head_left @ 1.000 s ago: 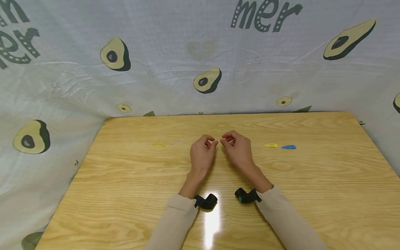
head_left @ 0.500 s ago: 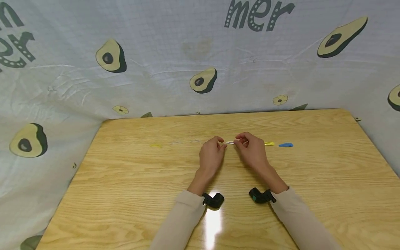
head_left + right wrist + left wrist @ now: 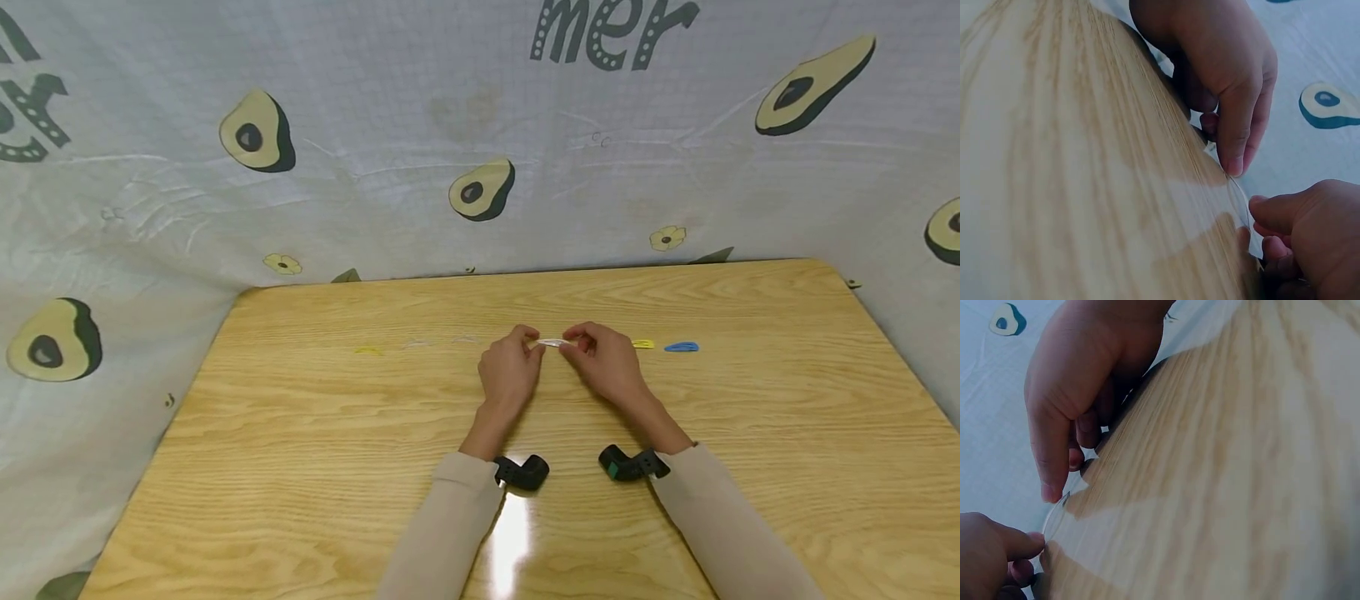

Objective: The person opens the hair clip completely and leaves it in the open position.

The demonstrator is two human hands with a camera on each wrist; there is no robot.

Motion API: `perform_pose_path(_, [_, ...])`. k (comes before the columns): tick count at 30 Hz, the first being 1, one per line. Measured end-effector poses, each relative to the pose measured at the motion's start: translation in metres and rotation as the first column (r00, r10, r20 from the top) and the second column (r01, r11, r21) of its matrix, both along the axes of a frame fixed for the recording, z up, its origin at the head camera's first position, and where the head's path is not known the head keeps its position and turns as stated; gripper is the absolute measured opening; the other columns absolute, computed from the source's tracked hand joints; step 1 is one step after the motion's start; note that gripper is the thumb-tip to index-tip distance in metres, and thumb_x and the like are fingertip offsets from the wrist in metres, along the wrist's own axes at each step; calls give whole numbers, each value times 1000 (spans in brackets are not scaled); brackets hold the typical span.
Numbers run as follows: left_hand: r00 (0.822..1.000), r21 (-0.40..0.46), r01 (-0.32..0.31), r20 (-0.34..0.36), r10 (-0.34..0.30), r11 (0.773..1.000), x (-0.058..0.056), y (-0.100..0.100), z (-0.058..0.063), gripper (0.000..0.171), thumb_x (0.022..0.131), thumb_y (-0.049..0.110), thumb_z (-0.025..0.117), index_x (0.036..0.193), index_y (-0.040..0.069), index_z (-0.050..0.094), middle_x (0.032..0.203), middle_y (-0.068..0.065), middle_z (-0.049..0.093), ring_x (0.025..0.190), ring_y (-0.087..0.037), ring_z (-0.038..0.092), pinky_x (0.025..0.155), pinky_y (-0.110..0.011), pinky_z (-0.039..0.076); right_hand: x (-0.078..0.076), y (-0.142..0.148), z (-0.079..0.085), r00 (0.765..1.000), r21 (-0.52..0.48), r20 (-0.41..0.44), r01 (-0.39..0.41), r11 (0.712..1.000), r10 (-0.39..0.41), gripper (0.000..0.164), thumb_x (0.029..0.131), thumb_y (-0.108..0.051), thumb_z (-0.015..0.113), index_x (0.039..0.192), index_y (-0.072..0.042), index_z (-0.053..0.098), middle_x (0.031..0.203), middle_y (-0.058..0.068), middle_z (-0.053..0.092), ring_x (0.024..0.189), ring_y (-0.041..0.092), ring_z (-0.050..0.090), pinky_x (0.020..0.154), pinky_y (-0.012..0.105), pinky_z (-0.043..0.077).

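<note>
A slim white snap hair clip (image 3: pixel 552 342) spans the gap between my two hands, close over the table. At its left end, my left hand (image 3: pixel 510 371) pinches it between thumb and finger. My right hand (image 3: pixel 606 360) holds the other end, its fingertips (image 3: pixel 572 343) right at the clip. Seen from the left wrist, the clip (image 3: pixel 1055 517) bows in a slight arch between both hands' fingertips. The same curve of the clip (image 3: pixel 1239 199) shows in the right wrist view. The clip's ends are hidden under the fingers.
Right of my hands lie a yellow hair clip (image 3: pixel 643 343), partly behind my right hand, and a blue hair clip (image 3: pixel 682 347). To the left, a thin yellow clip (image 3: pixel 368 351) and two pale ones, such as this pale clip (image 3: pixel 465 338), lie in a row on the wooden table (image 3: pixel 300 467).
Both hands have shifted right from the middle. The white clip came into view by my right hand, and my left fingers now grip its left end. A pale clip has appeared left of my left hand.
</note>
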State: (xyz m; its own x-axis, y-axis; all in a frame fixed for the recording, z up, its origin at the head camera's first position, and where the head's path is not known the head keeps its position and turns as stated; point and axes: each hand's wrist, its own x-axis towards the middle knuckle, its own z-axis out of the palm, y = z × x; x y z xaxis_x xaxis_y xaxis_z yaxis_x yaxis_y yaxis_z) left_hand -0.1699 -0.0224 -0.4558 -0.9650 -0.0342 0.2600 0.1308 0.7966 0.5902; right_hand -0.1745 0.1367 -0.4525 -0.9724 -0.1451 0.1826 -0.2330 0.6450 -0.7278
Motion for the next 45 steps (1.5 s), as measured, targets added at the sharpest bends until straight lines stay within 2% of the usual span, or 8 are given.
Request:
perform_pose_path(4, [1000,-18,16,5,-16,1000,-3,-2,0,15,87,25,72,99,17,72,66,5,62,52,-10,54,46,-26,38,-3,0,-1,1000,19,-19,-9,1000,10,19,90,-21,68,102,-6,70,68,1,52,55,17,43,54,33,36])
perform_pose_path(9, [998,-25,38,49,-37,999,-7,-5,2,13,88,28,71,98,20,71,64,7,58,50,-10,50,45,-25,36,-5,0,0,1000,26,-18,-20,999,20,17,90,-20,69,100,-6,70,66,1,50,54,17,42,54,33,35])
perform_pose_path(21, [994,2,61,90,-61,998,-9,-5,4,14,87,28,71,99,21,72,62,7,58,49,-11,50,44,-26,36,-6,3,0,999,77,-18,-39,996,40,15,90,-21,69,98,-8,69,66,0,47,53,16,40,53,32,32])
perform_pose_path(27, [995,2,72,67,-72,997,-8,-5,3,14,87,26,72,99,19,71,61,7,57,48,-9,49,44,-26,37,-6,4,0,999,57,3,-44,997,44,14,89,-19,70,95,-7,68,66,1,48,55,17,41,54,32,33])
perform_pose_path(38, [995,-25,87,48,-86,996,-5,-8,3,18,90,30,68,106,22,73,60,8,53,45,-8,43,41,-24,32,-4,3,4,997,52,49,-57,997,55,14,89,-22,70,90,-9,66,67,0,51,57,16,44,56,32,35])
perform_pose_path(41, [995,-6,95,28,-94,996,-4,-8,1,18,90,30,68,104,20,73,59,8,53,46,-7,44,42,-24,33,-3,3,5,997,44,49,-70,997,68,13,89,-21,70,89,-9,66,66,0,52,57,16,45,55,31,35])
perform_pose_path(45, [995,66,102,-13,-101,993,0,-8,-1,15,89,27,69,97,16,74,59,8,54,48,-6,45,45,-24,35,0,6,5,994,9,55,-100,995,99,13,90,-21,69,89,-9,65,69,0,52,59,16,45,56,31,36])
